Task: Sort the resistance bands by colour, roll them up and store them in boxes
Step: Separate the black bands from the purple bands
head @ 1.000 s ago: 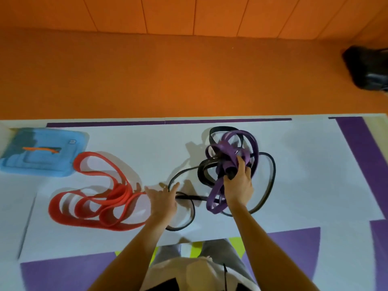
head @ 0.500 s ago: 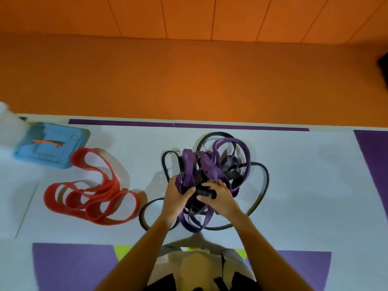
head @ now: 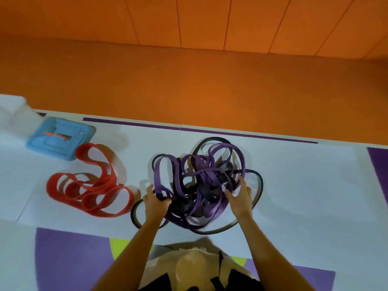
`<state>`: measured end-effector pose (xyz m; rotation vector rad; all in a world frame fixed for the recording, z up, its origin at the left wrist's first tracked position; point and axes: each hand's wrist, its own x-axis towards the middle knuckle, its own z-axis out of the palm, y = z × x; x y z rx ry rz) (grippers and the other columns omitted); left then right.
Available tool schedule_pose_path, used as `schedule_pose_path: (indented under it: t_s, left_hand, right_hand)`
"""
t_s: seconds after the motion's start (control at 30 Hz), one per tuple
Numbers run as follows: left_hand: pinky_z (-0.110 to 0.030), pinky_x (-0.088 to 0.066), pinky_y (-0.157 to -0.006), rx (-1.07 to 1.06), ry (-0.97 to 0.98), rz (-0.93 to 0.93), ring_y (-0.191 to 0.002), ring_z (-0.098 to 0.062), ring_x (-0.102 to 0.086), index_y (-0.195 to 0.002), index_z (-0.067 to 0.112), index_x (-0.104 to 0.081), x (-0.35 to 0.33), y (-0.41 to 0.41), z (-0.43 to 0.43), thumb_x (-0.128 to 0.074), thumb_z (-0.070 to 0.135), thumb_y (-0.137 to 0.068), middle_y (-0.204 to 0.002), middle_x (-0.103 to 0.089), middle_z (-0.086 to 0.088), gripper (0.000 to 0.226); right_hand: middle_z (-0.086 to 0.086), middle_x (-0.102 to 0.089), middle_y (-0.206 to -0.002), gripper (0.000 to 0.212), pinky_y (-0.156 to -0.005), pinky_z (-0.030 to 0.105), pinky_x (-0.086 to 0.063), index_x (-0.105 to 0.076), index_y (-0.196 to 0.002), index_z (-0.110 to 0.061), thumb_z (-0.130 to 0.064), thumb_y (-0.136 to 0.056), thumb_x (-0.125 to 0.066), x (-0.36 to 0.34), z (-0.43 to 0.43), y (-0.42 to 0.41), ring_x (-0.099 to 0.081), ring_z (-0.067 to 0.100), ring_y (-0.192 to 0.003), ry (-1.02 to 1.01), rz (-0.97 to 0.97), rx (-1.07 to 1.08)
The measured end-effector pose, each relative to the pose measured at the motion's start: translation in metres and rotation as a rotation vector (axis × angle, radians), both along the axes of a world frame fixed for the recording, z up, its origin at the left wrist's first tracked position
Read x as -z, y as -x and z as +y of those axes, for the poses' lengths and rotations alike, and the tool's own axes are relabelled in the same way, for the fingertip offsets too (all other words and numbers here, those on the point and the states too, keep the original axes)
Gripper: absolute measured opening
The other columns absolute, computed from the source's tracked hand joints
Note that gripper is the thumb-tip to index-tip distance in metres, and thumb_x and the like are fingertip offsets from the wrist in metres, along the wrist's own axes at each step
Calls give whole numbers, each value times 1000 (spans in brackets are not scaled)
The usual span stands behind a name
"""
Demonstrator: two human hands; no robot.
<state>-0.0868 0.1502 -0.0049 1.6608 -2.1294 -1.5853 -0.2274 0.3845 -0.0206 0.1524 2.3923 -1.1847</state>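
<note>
At the centre of the white mat [head: 304, 185] sits a tangled heap of purple resistance bands [head: 201, 175] and black resistance bands [head: 259, 185], their loops threaded through one another. The left hand [head: 156, 203] is at the heap's 8 o'clock side with its fingers curled tight round a bunch of purple loops. The right hand [head: 239, 198] is at the 4 o'clock side, fingers spread and partly hooked over purple and black strands; whether it truly grips any of them cannot be told.

The likeliest trouble from here is the knot tightening: pulling the two sides apart while black loops still pass through purple ones would cinch the tangle rather than free it. A stretched band could also slip from the spread right fingers and snap back. And lifting the whole heap may drag the outer black loops, which lie flat on the mat at 3 and 7 o'clock, into a new snarl.

The red resistance bands [head: 88, 194] lie apart at 9 o'clock from the heap, already separate by colour but loose and unrolled. Beyond them, at 10 o'clock, is a blue box [head: 60, 137], flat, with what looks like its lid on and an orange handle on top; its contents are hidden. No band is stored yet, as far as can be seen.
</note>
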Motion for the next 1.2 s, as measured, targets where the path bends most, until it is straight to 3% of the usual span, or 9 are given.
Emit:
schedule_pose_path:
  t_s: [0.1,0.23,0.37,0.53,0.67,0.83,1.0,1.1,1.2]
  left_hand:
    - [-24,-54,-72,-23,19,-7,-109,-35,-66,-152,2,-40,-5,-8,1,-77,-11,-80,-131,-62,-22,82]
    - [-56,-59,-89,51,-44,-2,-98,-41,-71,-113,1,-67,-16,-12,-11,-84,-2,-69,-103,-74,-25,47]
    - [-53,-61,-73,248,-3,-47,-79,-32,-68,-78,24,-64,-31,-13,-27,-72,-15,-71,-73,-68,-6,40]
    - [-34,-63,-61,179,-79,-82,-82,-29,-73,-115,16,-59,-41,-10,-53,-63,-3,-87,-88,-71,-12,34]
    - [-50,-63,-91,110,-83,26,-103,-37,-72,-138,21,-53,-45,-2,-67,-63,1,-94,-113,-70,-14,49]
    - [-45,-59,-91,37,-120,84,-116,-39,-65,-141,18,-54,-40,6,-81,-61,-2,-98,-133,-59,-14,48]
    - [-42,-54,-93,292,-83,-32,-113,-28,-59,-140,10,-56,-26,19,-79,-54,-7,-97,-127,-59,-9,47]
    - [-38,-52,-82,327,-141,-43,-107,-30,-64,-134,8,-52,-13,25,-73,-62,-7,-91,-117,-64,-6,46]
    - [-47,-55,-97,336,-147,-11,-112,-33,-67,-141,7,-47,-3,27,-71,-73,-1,-87,-122,-67,-10,60]
  right_hand:
    - [22,-55,-145,74,-107,59,-50,-37,-156,-13,-23,-95,-77,10,-4,-6,-59,42,-129,145,-217,115]
    - [20,-65,-132,68,-100,59,-55,-44,-147,-10,-19,-91,-81,15,-6,2,-66,45,-117,160,-299,197]
    - [19,-71,-113,35,-81,48,-63,-59,-120,-16,-15,-90,-77,8,-17,3,-72,38,-93,117,-272,147]
    - [11,-73,-89,16,-79,46,-61,-68,-101,-15,-21,-88,-72,0,-23,7,-70,35,-83,-42,-131,28]
    - [7,-71,-85,12,-70,38,-56,-70,-97,-15,-20,-86,-73,-7,-28,5,-69,33,-81,-87,-52,30]
    - [1,-69,-78,14,-61,27,-49,-71,-100,-14,-11,-87,-71,-23,-36,4,-66,27,-74,-69,93,71]
    - [6,-73,-100,27,-49,23,-59,-67,-116,-15,-5,-91,-70,-33,-47,-13,-76,19,-59,51,10,122]
    - [7,-75,-93,17,-55,36,-64,-70,-103,-14,-4,-89,-68,-34,-57,-26,-77,23,-60,60,-26,134]
    - [5,-77,-70,9,-63,41,-66,-71,-82,-12,-5,-85,-65,-34,-64,-40,-76,20,-55,-15,-95,87]
